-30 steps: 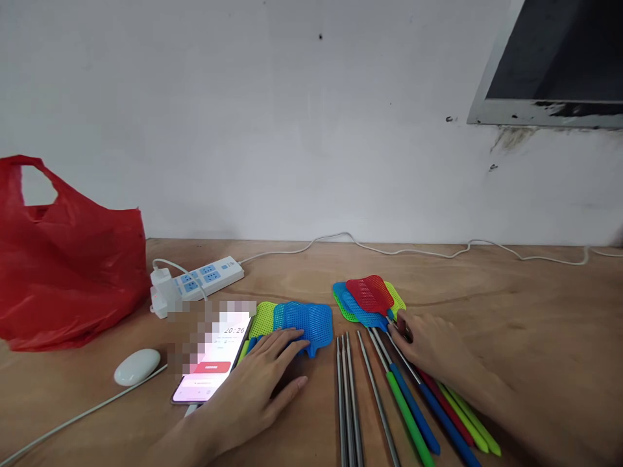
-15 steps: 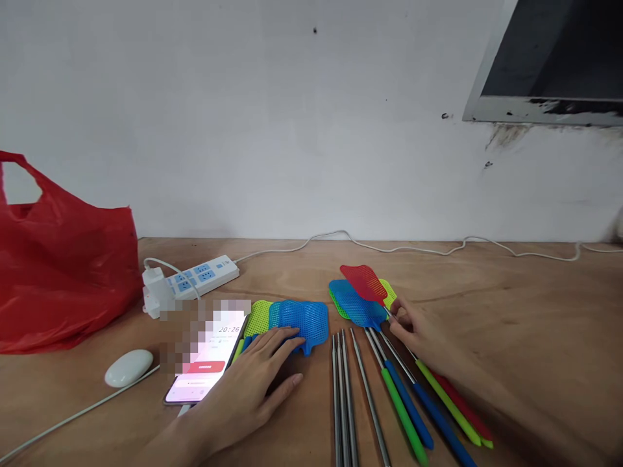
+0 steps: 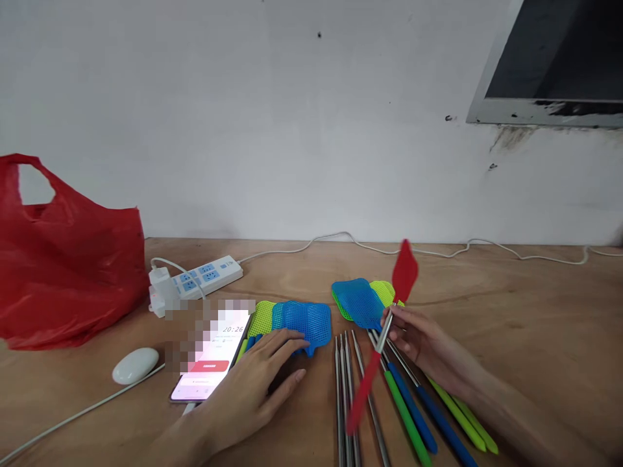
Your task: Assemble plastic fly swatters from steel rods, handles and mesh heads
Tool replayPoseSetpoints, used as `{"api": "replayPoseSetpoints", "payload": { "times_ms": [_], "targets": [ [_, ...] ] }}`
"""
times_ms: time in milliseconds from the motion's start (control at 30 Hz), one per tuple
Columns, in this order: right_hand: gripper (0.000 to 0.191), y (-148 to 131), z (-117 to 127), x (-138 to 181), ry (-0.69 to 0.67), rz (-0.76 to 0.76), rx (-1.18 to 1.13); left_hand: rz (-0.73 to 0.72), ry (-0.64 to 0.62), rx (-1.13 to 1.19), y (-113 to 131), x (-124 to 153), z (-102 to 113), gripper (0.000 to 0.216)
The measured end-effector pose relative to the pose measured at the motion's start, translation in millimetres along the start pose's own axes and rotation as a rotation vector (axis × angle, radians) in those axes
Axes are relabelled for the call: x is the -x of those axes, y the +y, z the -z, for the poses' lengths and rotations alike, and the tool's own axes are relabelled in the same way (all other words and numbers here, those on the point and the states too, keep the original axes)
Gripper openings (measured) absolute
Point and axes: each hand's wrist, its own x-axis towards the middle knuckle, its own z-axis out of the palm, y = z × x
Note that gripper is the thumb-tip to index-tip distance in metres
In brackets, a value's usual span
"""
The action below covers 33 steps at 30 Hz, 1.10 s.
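Head view: red fly swatter (image 3: 383,333) in a light pinch at the shaft

At the far left a red plastic bag (image 3: 73,279) sits on the wooden table, with a white oval object (image 3: 136,365) and a lit phone (image 3: 219,357) to its right. The left hand (image 3: 257,373) lies palm down, fingers loosely spread, over part of a group of swatters whose blue mesh heads (image 3: 309,321) show beyond the fingertips; whether it presses on them I cannot tell. Next come 4 bare metal rods (image 3: 345,402), 3 close together and 1 slightly apart, then a second group with a blue head (image 3: 360,303) on top. The red swatter is up in front of these, tilted, its head pointing away and its blurred handle crossing the rods from this angle. The right hand (image 3: 422,340) has thumb and fingers closed on its metal shaft, near the head. It should be light, I judge: a thin, bendy mesh head, a stiff but slick shaft that could swivel in so small a pinch, and a coloured grip likely to hold better. Little looks fragile; lifting by the mesh would probably just flex it. Furthest right lie 2 yellow-green handles (image 3: 462,415), partly behind the right forearm
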Motion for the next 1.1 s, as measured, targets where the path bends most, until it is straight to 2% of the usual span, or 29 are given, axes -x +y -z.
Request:
{"api": "replayPoseSetpoints", "payload": {
  "times_ms": [100,233,367,467,633,767,967,1100],
  "targets": [
    [0.024,4.7,-4.2,3.2,0.021,-0.02,-0.094,-0.009,0.003,0.147,9.5,-1.1,7.2,0.024],
    [0.016,15.1,-9.8,7.1,-0.056,-0.017,-0.182,0.082,-0.022,0.266,17.6,-0.7,10.0,0.024],
    [0.022,21.3,-16.6,12.7,-0.115,-0.018,-0.177,0.143,-0.156,0.256,19.8,1.8,3.6,0.028],
    [0.022,21.7,-21.9,16.9,-0.127,0.015,-0.133,0.183,-0.236,0.238,20.7,4.4,-1.4,0.035],
    [0.022,23.1,-23.8,19.6,-0.128,0.174,0.011,0.203,-0.248,0.24,21.5,6.8,-3.1,0.039],
    [0.023,29.7,-16.5,17.5,-0.075,0.301,0.149,0.199,-0.28,0.244,23.7,4.8,0.5,0.042],
    [0.026,34.2,-9.8,17.8,-0.125,0.236,0.335,0.26,-0.302,0.32,21.8,2.6,1.2,0.046],
    [0.027,32.7,-16.7,26.7,-0.132,0.25,0.463,0.357,-0.264,0.523,20.0,1.3,-2.1,0.045]
  ]
}}
